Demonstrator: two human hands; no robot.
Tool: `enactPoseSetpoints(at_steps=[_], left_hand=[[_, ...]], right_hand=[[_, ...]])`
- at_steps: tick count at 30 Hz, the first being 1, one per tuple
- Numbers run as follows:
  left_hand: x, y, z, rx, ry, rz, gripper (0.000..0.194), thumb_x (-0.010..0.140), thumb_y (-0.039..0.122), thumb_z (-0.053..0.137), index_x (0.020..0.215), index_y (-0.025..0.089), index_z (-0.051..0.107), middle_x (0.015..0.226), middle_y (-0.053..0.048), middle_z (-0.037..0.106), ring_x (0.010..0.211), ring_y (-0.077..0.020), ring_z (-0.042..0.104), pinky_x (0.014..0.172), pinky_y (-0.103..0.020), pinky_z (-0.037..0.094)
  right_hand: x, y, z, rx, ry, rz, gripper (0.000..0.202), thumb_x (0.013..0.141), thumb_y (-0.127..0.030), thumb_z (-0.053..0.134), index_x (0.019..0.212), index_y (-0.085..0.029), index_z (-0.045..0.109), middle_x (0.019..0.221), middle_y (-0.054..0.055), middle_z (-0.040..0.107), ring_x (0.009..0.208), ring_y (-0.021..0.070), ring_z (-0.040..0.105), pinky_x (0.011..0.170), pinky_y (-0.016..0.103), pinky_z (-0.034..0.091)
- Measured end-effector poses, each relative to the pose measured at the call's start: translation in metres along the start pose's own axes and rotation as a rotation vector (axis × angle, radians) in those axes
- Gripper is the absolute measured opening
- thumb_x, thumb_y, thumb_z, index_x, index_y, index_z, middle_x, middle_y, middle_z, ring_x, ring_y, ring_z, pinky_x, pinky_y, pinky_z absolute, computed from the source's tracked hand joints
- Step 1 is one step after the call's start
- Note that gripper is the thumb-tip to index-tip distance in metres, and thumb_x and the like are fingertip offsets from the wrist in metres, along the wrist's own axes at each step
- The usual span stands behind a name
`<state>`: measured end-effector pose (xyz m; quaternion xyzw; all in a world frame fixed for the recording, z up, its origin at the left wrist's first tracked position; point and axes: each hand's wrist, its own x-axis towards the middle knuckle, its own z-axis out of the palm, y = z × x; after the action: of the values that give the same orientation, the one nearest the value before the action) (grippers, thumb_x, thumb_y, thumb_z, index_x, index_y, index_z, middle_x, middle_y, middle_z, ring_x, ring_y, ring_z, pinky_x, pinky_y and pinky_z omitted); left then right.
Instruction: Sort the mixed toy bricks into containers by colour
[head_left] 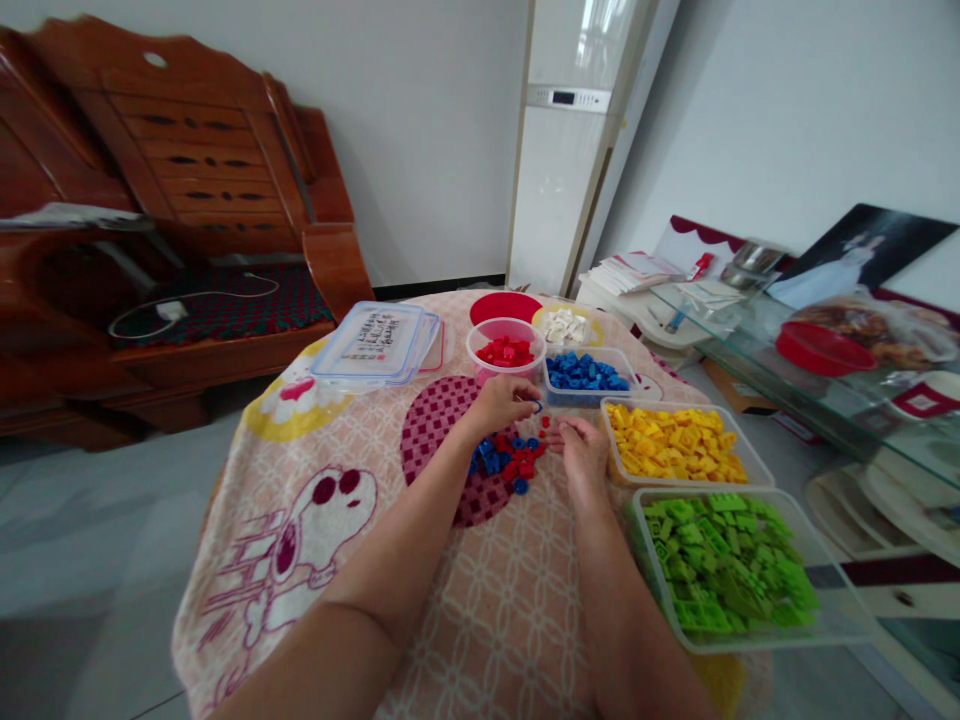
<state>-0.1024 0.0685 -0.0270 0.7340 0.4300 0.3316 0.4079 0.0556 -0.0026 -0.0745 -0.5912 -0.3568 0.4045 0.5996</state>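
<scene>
My left hand [504, 402] is closed, with a small blue building brick [537, 407] at its fingertips, just in front of the blue tub. Across from it, my right hand [581, 447] has its fingers stretched inward beside a small red brick [545, 422]; whether they touch it is hard to see. Below both hands lies a mixed pile of blue bricks [491, 458] and red bricks [523, 464] on the tablecloth. A round tub [482, 362] of red bricks and a rectangular tub [631, 377] of blue bricks stand behind the hands.
Right of my right arm stand a box of yellow bricks [671, 445] and a box of green bricks [731, 565]. White bricks [566, 327] and a red round lid [504, 308] are at the back. Clear lids [371, 345] lie stacked at left. A glass shelf [787, 375] borders the table's right.
</scene>
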Motion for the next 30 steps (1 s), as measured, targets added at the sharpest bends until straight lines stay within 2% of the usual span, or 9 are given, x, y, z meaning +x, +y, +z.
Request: enactPoseSetpoints(at_steps=[3,6,8,11,13,16,21,25,30], left_hand=[[0.004,-0.004,0.01,-0.245,0.098,-0.001,0.027,0.078,0.019,0.071,0.103,0.011,0.078,0.075,-0.004,0.076,0.063,-0.013,0.069,0.064,-0.023,0.057],[0.008,-0.007,0.022,-0.403,0.14,0.027,0.034,0.079,0.019,0.071,0.112,0.011,0.075,0.084,-0.007,0.078,0.074,-0.0159,0.073,0.075,-0.029,0.062],[0.01,-0.007,0.031,-0.465,0.149,0.068,0.043,0.08,0.018,0.071,0.122,0.011,0.071,0.101,-0.011,0.079,0.087,-0.0195,0.076,0.083,-0.034,0.062],[0.012,-0.005,0.04,-0.511,0.144,0.131,0.055,0.082,0.018,0.068,0.137,0.013,0.063,0.129,-0.017,0.072,0.109,-0.0253,0.074,0.093,-0.037,0.061],[0.012,-0.004,0.041,-0.498,0.133,0.154,0.056,0.083,0.019,0.066,0.138,0.013,0.062,0.135,-0.018,0.068,0.115,-0.0263,0.072,0.095,-0.038,0.06],[0.01,-0.002,0.03,-0.387,0.105,0.143,0.045,0.082,0.02,0.064,0.126,0.011,0.071,0.126,-0.016,0.074,0.109,-0.0242,0.073,0.091,-0.035,0.06],[0.002,0.002,-0.009,-0.107,0.059,0.077,0.032,0.082,0.024,0.063,0.107,0.011,0.078,0.085,-0.006,0.078,0.074,-0.0161,0.07,0.072,-0.027,0.057],[-0.006,0.005,-0.036,0.155,-0.001,0.106,0.026,0.079,0.023,0.063,0.095,0.014,0.081,0.083,-0.003,0.079,0.075,-0.0154,0.067,0.075,-0.025,0.054],[-0.013,-0.002,-0.05,0.355,-0.106,0.037,0.02,0.074,0.019,0.066,0.087,0.016,0.081,0.08,-0.002,0.078,0.072,-0.0161,0.068,0.071,-0.023,0.051]], right_hand=[[0.0,0.0,0.0,0.015,0.004,-0.008,0.024,0.069,-0.039,0.062,0.081,-0.021,0.072,0.064,0.004,0.073,0.059,0.0243,0.069,0.057,0.036,0.056],[-0.001,-0.001,0.0,0.022,0.009,-0.01,0.023,0.068,-0.039,0.062,0.08,-0.022,0.072,0.064,0.004,0.073,0.058,0.0237,0.069,0.056,0.036,0.056],[-0.001,-0.003,0.001,0.007,0.008,-0.006,0.022,0.068,-0.039,0.062,0.078,-0.022,0.071,0.064,0.004,0.073,0.058,0.0233,0.068,0.056,0.035,0.055],[-0.001,-0.005,0.001,-0.007,-0.001,-0.002,0.023,0.068,-0.04,0.062,0.077,-0.021,0.071,0.064,0.004,0.073,0.059,0.0233,0.069,0.057,0.035,0.056],[-0.002,-0.006,0.001,0.002,-0.003,0.001,0.023,0.068,-0.04,0.061,0.078,-0.021,0.071,0.065,0.004,0.074,0.059,0.0236,0.069,0.057,0.035,0.056],[-0.002,-0.006,0.001,0.014,-0.002,0.001,0.022,0.068,-0.039,0.061,0.077,-0.021,0.071,0.065,0.005,0.074,0.059,0.0235,0.068,0.057,0.035,0.056],[-0.002,-0.004,0.001,-0.001,0.0,-0.003,0.022,0.069,-0.038,0.06,0.078,-0.022,0.072,0.065,0.005,0.074,0.06,0.0236,0.069,0.056,0.035,0.056],[-0.002,-0.003,0.001,0.002,0.003,0.006,0.022,0.069,-0.037,0.06,0.078,-0.021,0.072,0.065,0.005,0.074,0.061,0.0246,0.07,0.057,0.036,0.056],[-0.003,-0.003,0.001,0.006,0.002,-0.007,0.023,0.069,-0.039,0.061,0.078,-0.021,0.072,0.065,0.005,0.073,0.06,0.0244,0.069,0.057,0.036,0.056]])
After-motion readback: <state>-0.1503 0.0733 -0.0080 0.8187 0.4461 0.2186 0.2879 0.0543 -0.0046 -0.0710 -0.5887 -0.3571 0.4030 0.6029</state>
